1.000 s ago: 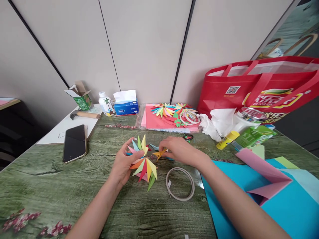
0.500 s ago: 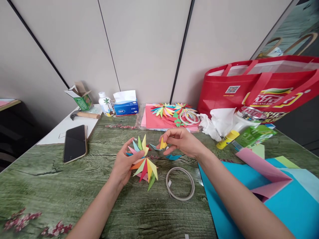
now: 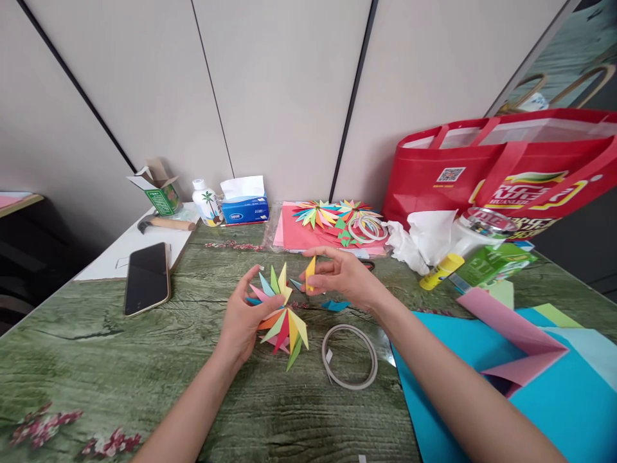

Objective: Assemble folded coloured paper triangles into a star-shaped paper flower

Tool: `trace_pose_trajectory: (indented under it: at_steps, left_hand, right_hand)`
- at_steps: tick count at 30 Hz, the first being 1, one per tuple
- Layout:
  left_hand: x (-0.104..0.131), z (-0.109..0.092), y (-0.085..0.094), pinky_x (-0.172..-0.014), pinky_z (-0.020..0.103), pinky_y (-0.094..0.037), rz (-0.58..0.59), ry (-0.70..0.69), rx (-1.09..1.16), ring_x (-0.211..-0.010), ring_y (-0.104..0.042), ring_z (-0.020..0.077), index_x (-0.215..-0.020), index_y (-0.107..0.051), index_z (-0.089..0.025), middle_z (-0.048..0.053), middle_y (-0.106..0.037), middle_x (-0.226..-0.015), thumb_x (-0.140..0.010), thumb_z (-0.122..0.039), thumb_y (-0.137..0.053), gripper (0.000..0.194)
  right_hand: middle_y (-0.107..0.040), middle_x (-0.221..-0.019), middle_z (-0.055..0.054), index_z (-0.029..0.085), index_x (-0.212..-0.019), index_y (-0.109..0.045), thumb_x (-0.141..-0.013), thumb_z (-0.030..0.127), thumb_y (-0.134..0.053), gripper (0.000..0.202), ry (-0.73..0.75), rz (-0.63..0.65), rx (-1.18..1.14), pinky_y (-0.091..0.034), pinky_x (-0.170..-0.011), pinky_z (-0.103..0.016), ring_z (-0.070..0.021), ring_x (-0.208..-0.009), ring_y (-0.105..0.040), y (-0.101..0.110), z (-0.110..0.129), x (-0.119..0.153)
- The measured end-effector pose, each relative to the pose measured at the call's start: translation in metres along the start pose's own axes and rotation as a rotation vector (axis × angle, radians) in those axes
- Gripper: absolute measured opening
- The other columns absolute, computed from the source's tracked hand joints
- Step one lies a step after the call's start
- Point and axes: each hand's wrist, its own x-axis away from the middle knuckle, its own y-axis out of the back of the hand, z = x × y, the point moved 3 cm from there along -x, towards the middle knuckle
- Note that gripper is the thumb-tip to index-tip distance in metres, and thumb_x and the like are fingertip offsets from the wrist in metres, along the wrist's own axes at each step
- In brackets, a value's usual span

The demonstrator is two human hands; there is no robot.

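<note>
My left hand [image 3: 245, 315] grips a many-coloured folded-paper pinwheel [image 3: 285, 325], its thumb across the left side near the centre. The pinwheel's pointed petals fan out in yellow, green, pink, orange and red. Just up and to the right, my right hand [image 3: 337, 276] pinches a yellow folded paper piece [image 3: 311, 273] between thumb and fingers, apart from the pinwheel. Beneath the right hand, a blue folded paper piece [image 3: 336, 305] lies on the table. A grey-white ring of coiled tubing or tape [image 3: 349, 357] rests nearer to me.
A phone [image 3: 147, 280] and a hammer [image 3: 168, 223] lie left. Finished paper stars [image 3: 315, 212] sit on pink paper at the back. To the right are a yellow glue stick [image 3: 441, 271], blue paper sheets [image 3: 569, 399] and a red bag [image 3: 434, 173].
My right hand has turned the yellow paper piece more upright and shifted it slightly left, closer to the pinwheel. The left hand keeps its hold, moved slightly right.
</note>
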Motion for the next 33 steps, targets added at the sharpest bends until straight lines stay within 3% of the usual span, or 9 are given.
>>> trace_pose_trajectory:
  at_steps: [6, 11, 19, 33]
  left_hand:
    - [0.002, -0.003, -0.002, -0.05, 0.023, -0.048, -0.017, -0.025, -0.021, -0.048, -0.054, 0.0096, -0.126, -0.043, -0.021, -0.006, -0.055, -0.058, -0.047, -0.022, -0.081, 0.088]
    - [0.003, -0.005, -0.002, -0.049, 0.022, -0.048, -0.03, -0.035, -0.038, -0.048, -0.053, 0.0088, -0.127, -0.043, -0.023, -0.007, -0.053, -0.058, -0.047, -0.023, -0.08, 0.088]
    - [0.003, -0.002, 0.0, -0.048, 0.021, -0.047, -0.05, -0.062, -0.048, -0.045, -0.051, 0.0075, -0.126, -0.044, -0.024, -0.008, -0.052, -0.055, -0.047, -0.023, -0.08, 0.088]
    - [0.003, -0.001, -0.001, -0.047, 0.021, -0.047, -0.056, -0.048, -0.038, -0.042, -0.054, 0.0095, -0.127, -0.042, -0.022, -0.009, -0.054, -0.053, -0.044, -0.022, -0.081, 0.092]
  right_hand:
    - [-0.063, -0.08, 0.0, 0.022, -0.109, -0.05, -0.07, 0.025, -0.064, 0.041, -0.027, 0.032, 0.009, -0.051, -0.076, -0.037, -0.0153, -0.068, -0.066, -0.013, -0.002, 0.001]
    - [-0.06, -0.077, 0.002, 0.023, -0.114, -0.047, -0.064, 0.022, -0.069, 0.055, -0.05, -0.003, -0.033, -0.053, -0.072, -0.036, -0.0137, -0.063, -0.064, -0.017, 0.0, 0.003]
    - [-0.061, -0.083, -0.003, 0.015, -0.083, -0.057, -0.061, 0.032, -0.071, 0.031, -0.024, -0.019, 0.011, -0.054, -0.067, -0.032, -0.014, -0.069, -0.062, -0.022, -0.008, 0.0]
    - [-0.065, -0.079, -0.002, 0.017, -0.089, -0.057, -0.061, 0.03, -0.071, 0.034, -0.024, -0.029, 0.017, -0.053, -0.066, -0.03, -0.0143, -0.067, -0.063, -0.024, -0.006, 0.002]
